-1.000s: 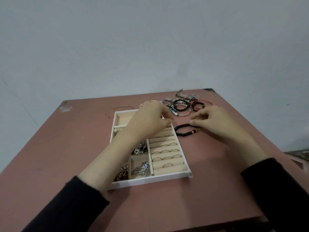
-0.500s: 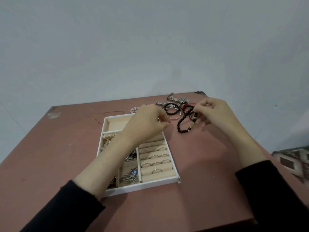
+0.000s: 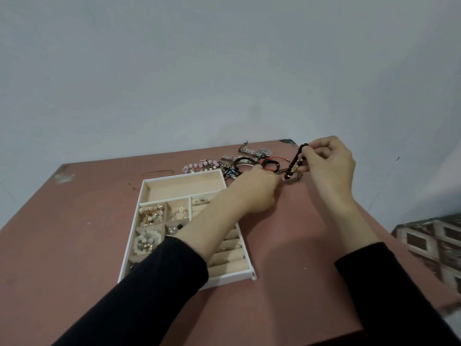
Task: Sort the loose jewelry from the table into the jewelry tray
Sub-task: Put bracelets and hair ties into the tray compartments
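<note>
Right hand [image 3: 329, 168] had the dark bead bracelet [image 3: 296, 159] pinched between thumb and fingertips, dangling just above the far right of the table [image 3: 74, 221], right beside the loose jewelry pile [image 3: 239, 166]. Left hand [image 3: 257, 188] was curled in at the near edge of that pile, couldn't tell if it actually gripped anything. Looked like mid-pickup to me. Next it'd need carrying left and nearer to the jewelry tray [image 3: 141, 197], probably its long empty far compartment [image 3: 184, 187], without snagging the red cord bracelet [image 3: 279, 159]
</note>
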